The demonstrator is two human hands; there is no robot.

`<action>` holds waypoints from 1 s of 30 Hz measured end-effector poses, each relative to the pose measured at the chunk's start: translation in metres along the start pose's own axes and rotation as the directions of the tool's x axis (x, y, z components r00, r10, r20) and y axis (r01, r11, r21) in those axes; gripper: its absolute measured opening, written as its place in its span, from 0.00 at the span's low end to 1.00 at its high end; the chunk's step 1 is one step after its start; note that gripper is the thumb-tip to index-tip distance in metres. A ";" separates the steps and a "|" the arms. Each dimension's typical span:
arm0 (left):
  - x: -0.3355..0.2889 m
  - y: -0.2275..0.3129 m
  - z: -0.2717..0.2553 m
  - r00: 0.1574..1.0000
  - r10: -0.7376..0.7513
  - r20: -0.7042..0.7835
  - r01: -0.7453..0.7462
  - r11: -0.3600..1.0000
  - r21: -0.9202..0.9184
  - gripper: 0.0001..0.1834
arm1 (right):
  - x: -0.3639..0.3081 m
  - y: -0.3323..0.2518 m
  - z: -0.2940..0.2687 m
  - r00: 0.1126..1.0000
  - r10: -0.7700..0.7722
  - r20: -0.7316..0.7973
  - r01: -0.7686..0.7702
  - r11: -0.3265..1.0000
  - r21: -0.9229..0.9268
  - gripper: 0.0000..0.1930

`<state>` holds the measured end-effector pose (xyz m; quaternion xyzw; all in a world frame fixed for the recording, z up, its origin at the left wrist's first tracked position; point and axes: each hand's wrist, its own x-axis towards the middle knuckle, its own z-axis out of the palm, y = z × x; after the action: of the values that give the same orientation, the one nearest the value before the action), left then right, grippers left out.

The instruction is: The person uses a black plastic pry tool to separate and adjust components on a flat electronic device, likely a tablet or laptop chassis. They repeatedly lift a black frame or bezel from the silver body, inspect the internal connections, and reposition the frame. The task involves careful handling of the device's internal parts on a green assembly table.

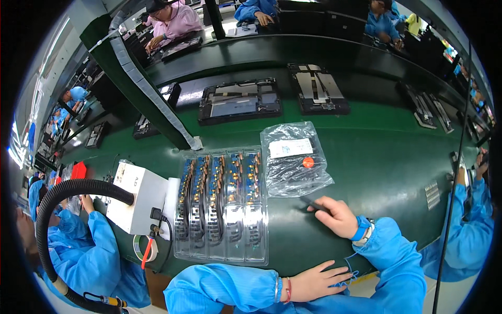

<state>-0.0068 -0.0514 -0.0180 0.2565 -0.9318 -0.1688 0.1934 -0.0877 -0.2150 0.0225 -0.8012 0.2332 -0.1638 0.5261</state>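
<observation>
My right hand (340,219) is closed around a slim black tool (317,205), which points up and left over the green table; its exact kind is hard to make out. A blue wrist strap and a watch (362,232) sit on that wrist. My left hand (312,283) lies flat with its fingers apart, close to my right sleeve and a thin blue coiled cord (354,268). Just beyond the tool's tip is a clear plastic bag (294,180) holding dark parts, with a white label and an orange round sticker. Left of it stands a clear tray (264,230) with rows of small flex cables.
A white box (137,196) with a black corrugated hose (78,184) stands left, beside a tape roll (151,250). Opened tablet-like devices (238,99) (316,86) lie at the back. A green post (130,78) rises behind the tray. Co-workers sit on both sides and opposite.
</observation>
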 end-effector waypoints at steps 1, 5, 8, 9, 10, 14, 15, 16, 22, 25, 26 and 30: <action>0.000 0.000 0.001 1.000 -0.001 -0.008 0.001 1.000 -0.001 0.20 | -0.001 0.006 0.005 0.999 -0.046 0.005 0.046 0.999 0.022 0.11; -0.001 -0.001 0.005 1.000 -0.001 -0.024 0.001 1.000 0.000 0.19 | -0.002 -0.002 0.006 0.995 0.048 0.092 -0.032 0.986 -0.161 0.12; -0.001 -0.001 0.002 1.000 0.004 -0.029 -0.004 1.000 -0.003 0.19 | -0.004 0.005 0.009 0.999 0.042 0.016 -0.041 0.994 -0.097 0.11; -0.001 -0.001 0.002 0.999 0.004 -0.033 -0.005 1.000 -0.005 0.19 | -0.004 0.005 0.008 0.999 0.042 0.022 -0.039 0.994 -0.107 0.11; -0.001 -0.001 0.001 1.000 0.006 -0.029 -0.006 1.000 -0.001 0.19 | -0.004 0.004 0.007 0.999 0.041 0.028 -0.038 0.992 -0.117 0.11; -0.001 -0.001 -0.001 1.000 0.006 -0.018 -0.007 1.000 -0.003 0.19 | -0.003 0.003 0.007 0.998 -0.041 0.036 0.047 0.985 -0.164 0.11; -0.001 -0.001 -0.001 1.000 0.007 -0.017 -0.007 1.000 -0.008 0.19 | -0.002 0.003 0.007 0.998 -0.046 0.037 0.052 0.985 -0.164 0.11; -0.001 -0.001 0.000 1.000 0.009 -0.021 -0.009 1.000 -0.008 0.19 | -0.002 0.002 0.007 0.998 -0.051 0.039 0.057 0.985 -0.164 0.11; -0.001 -0.001 0.001 1.000 0.009 -0.027 -0.009 1.000 0.001 0.19 | -0.002 0.003 0.008 0.995 -0.099 0.027 0.102 0.981 -0.167 0.11; 0.000 -0.001 -0.001 1.000 0.008 -0.006 -0.008 1.000 -0.002 0.19 | -0.002 0.004 0.008 0.995 -0.096 0.028 0.099 0.978 -0.184 0.11; 0.000 -0.001 -0.002 1.000 0.010 0.001 -0.010 1.000 -0.004 0.19 | -0.002 0.005 0.008 0.995 -0.094 0.028 0.098 0.977 -0.192 0.11; 0.000 -0.001 -0.001 1.000 0.005 -0.002 -0.005 1.000 -0.011 0.19 | -0.002 0.005 0.008 0.993 -0.115 0.020 0.116 0.975 -0.187 0.11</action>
<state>-0.0054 -0.0524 -0.0175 0.2530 -0.9314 -0.1732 0.1964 -0.0861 -0.2092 0.0148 -0.8603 0.1982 -0.1675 0.4387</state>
